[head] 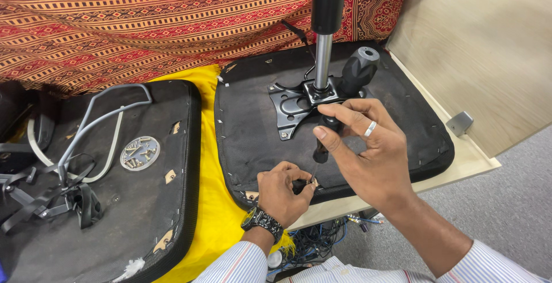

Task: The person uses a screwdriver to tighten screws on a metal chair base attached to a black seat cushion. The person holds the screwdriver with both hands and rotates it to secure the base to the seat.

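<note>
Right at the near edge of the upturned chair seat (402, 139), a screwdriver (322, 145) stands almost upright with its tip down on the black underside fabric. The right hand (368, 151) is clamped round its dark handle, thumb and fingers closed on it, a ring on one finger. The left hand (284, 188), wearing a wristwatch (261, 221), pinches its fingertips together at the screwdriver's tip; whatever small part it holds there is too small to tell. Behind them a black metal mounting plate (293, 105) carries a chrome gas-lift column (322, 59). To the left, a second seat cushion (149, 214) bears a dish of screws (140, 153) and grey armrest frames (98, 116), over yellow cloth (210, 202).
</note>
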